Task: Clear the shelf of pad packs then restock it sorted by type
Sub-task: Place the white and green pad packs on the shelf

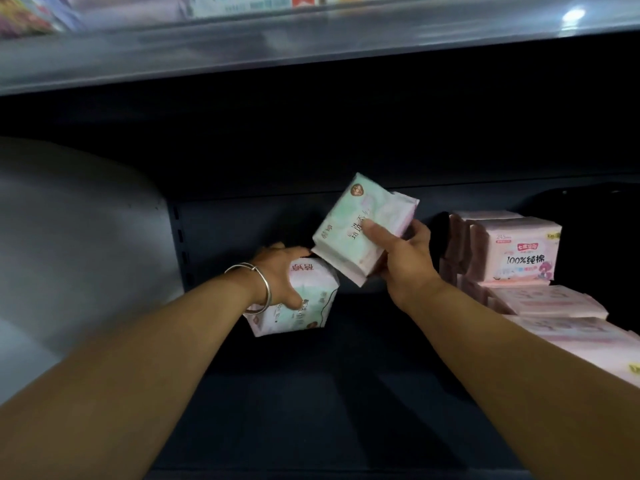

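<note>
Both our bare forearms reach onto the dark metal shelf (311, 393). Our left hand (280, 271) grips a mint-green and pink plastic pad pack (304, 306) lying near the shelf's middle. Our right hand (401, 258) holds a second mint-green pad pack (360, 226) tilted above it, touching it. Pale pink pad packs (519, 258) are stacked at the right edge.

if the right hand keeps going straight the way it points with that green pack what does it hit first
Probably the shelf's dark back panel. The right hand points up and away into the shelf with its green pack, and no pack shows beyond it; the pink packs lie off to the right. Depth is unclear.
</note>
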The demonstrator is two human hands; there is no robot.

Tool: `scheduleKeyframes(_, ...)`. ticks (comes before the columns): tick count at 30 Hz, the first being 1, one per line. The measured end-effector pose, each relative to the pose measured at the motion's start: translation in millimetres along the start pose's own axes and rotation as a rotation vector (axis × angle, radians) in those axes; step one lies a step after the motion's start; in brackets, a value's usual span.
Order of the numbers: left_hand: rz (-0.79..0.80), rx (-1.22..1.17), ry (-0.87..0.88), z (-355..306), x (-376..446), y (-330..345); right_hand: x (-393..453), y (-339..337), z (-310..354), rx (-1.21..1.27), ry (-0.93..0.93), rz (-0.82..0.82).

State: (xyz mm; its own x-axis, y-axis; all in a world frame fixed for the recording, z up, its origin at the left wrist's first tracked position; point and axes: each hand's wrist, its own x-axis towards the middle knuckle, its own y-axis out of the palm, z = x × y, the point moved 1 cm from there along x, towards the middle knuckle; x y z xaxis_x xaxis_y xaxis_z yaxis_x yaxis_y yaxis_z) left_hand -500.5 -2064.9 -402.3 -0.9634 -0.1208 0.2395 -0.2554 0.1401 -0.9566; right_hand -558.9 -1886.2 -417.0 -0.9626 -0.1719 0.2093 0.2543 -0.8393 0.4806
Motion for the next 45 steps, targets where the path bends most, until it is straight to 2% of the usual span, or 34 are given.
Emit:
scheduleKeyframes(6,-0.081,-0.13,-0.033,1.4,-0.4,-6.5,0.0,-5.8,0.0,-0.164,-0.024,0.143)
scheduleKeyframes(11,-0.071,-0.071,-0.022,6.9,-1.5,-8.2,9.0,-15.4,1.3,-0.313,0.032,0.089)
scheduleKeyframes(13,-0.085,-0.044,-0.018,11.0,-1.0,-7.5,9.4,-19.3,5.6,-0.472,0.021,0.098)
scheduleKeyframes(16,-0.085,0.019,-0.012,14.7,0.5,-7.6,7.1,-19.0,11.3,-0.723,0.035,0.203)
scheduleKeyframes(19,-0.077,0.056,-0.005,15.6,2.4,-5.8,3.6,-14.1,12.6,-0.809,0.096,0.328)
scheduleKeyframes(21,-0.079,0.042,-0.031,18.0,4.0,-3.8,8.6,-14.3,9.9,-0.739,0.068,0.253)
scheduleKeyframes(25,-0.131,-0.035,-0.144,25.1,8.7,-4.2,27.2,-23.4,-5.6,-0.481,0.024,-0.025)
scheduleKeyframes(27,-0.161,-0.094,-0.168,28.8,10.9,-3.8,37.0,-29.8,-20.9,-0.468,0.054,-0.051)
scheduleKeyframes(30,-0.173,-0.138,-0.168,32.3,14.8,0.7,53.5,-38.9,-53.1,-0.711,0.159,0.024)
scheduleKeyframes(34,-0.163,-0.175,-0.137,34.1,22.0,9.3,56.6,-44.1,-66.2,-0.998,0.187,-0.056)
scheduleKeyframes(36,-0.162,-0.19,-0.121,35.9,26.9,13.7,58.6,-46.0,-66.9,-1.062,0.122,-0.07)
scheduleKeyframes(41,-0.158,-0.232,-0.111,34.8,35.6,20.4,66.6,-42.2,-67.5,-1.397,-0.068,-0.018)
scheduleKeyframes(45,-0.154,-0.242,-0.084,30.1,38.6,23.1,71.5,-45.5,-68.2,-1.436,-0.129,-0.073)
